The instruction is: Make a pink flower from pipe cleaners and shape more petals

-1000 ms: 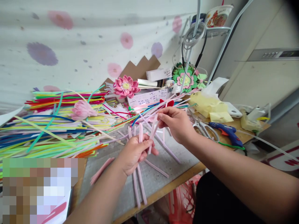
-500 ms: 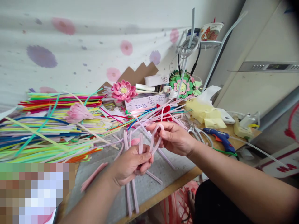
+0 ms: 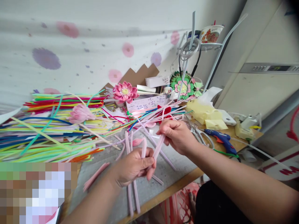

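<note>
Pale pink pipe cleaners [image 3: 159, 148] stretch between my two hands over the grey mat. My left hand [image 3: 135, 166] is closed, pinching their lower part between thumb and fingers; a folded end [image 3: 144, 147] sticks up above its knuckles. Higher and to the right, my right hand [image 3: 175, 133] is closed on the upper end of the same strands, which lie pressed together. Below my left hand, more pale pink pipe cleaners [image 3: 133, 199] lie lengthwise on the mat. A pink petal-shaped piece [image 3: 137, 142] rests just behind that hand.
Heaped pipe cleaners of many colours [image 3: 53, 130] cover the left of the table. A pink flower [image 3: 125, 92] stands at the back. Scissors [image 3: 203, 137], a blue glue gun [image 3: 218, 140] and a yellow packet [image 3: 203, 112] lie on the right. Short pink strips [image 3: 95, 176] rest on the grey mat [image 3: 107, 202].
The open loop at my right hand has been squeezed into a narrow, straight double strand. My right hand has shifted slightly right. The view has moved a little.
</note>
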`<state>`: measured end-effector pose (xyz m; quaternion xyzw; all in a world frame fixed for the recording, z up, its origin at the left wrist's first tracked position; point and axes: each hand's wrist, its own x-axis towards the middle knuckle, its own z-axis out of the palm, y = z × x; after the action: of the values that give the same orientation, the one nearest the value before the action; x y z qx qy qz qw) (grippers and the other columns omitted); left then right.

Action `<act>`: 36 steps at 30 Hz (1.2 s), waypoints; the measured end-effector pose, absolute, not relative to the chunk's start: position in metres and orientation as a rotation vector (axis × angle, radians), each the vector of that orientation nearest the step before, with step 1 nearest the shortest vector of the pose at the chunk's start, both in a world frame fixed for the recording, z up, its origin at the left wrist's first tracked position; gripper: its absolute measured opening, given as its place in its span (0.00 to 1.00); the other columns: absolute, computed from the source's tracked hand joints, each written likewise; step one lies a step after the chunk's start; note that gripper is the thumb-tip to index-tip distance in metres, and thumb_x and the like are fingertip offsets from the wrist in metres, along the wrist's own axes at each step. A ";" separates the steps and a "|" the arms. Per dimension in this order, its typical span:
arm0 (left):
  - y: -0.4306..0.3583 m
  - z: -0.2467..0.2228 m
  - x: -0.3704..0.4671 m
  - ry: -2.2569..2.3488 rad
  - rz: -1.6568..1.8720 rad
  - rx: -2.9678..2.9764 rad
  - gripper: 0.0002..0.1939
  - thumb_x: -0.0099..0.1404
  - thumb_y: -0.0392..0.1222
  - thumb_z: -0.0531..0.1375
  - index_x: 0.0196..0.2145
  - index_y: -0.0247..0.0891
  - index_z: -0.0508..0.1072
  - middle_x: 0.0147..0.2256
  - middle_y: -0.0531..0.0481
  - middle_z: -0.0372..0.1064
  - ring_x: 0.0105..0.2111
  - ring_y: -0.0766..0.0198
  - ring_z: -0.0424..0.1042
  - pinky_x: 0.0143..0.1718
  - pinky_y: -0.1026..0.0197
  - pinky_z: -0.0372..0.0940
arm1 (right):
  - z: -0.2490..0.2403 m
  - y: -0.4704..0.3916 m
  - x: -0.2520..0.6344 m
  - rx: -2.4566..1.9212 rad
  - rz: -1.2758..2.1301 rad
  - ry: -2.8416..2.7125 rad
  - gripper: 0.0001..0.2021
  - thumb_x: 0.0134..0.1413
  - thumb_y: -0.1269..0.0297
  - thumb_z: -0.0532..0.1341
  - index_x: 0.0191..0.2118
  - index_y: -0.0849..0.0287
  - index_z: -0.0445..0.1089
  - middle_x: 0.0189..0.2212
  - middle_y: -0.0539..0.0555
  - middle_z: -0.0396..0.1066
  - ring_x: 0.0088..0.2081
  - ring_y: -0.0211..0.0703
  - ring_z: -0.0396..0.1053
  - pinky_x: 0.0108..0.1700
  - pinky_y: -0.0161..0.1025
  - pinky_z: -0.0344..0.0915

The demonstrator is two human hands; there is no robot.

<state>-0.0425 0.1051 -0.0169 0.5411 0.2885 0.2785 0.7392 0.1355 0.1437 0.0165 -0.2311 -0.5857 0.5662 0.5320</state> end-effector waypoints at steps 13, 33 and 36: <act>0.106 -0.017 -0.036 0.857 0.978 1.153 0.13 0.56 0.47 0.61 0.25 0.32 0.71 0.20 0.50 0.68 0.15 0.75 0.51 0.16 0.68 0.40 | 0.004 0.132 0.112 -0.728 1.589 -1.434 0.14 0.46 0.55 0.63 0.27 0.65 0.72 0.14 0.46 0.63 0.14 0.27 0.57 0.16 0.27 0.52; 0.121 -0.005 -0.063 0.856 1.228 1.157 0.14 0.60 0.47 0.56 0.23 0.34 0.67 0.21 0.50 0.68 0.20 0.71 0.63 0.24 0.67 0.60 | -0.009 0.158 0.097 -0.730 1.339 -1.599 0.15 0.58 0.57 0.50 0.35 0.60 0.70 0.22 0.49 0.66 0.18 0.31 0.61 0.21 0.30 0.57; 0.134 0.002 -0.079 0.913 1.433 0.997 0.06 0.56 0.40 0.60 0.30 0.37 0.65 0.20 0.54 0.65 0.21 0.67 0.66 0.26 0.64 0.64 | -0.024 0.168 0.086 -0.903 0.847 -2.150 0.13 0.57 0.69 0.49 0.36 0.62 0.72 0.27 0.53 0.69 0.27 0.36 0.65 0.32 0.34 0.62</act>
<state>-0.0791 0.1340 0.0020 0.4218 0.3863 0.6060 0.5528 0.0857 0.1682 -0.0241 -0.3444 -0.8198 0.3228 0.3242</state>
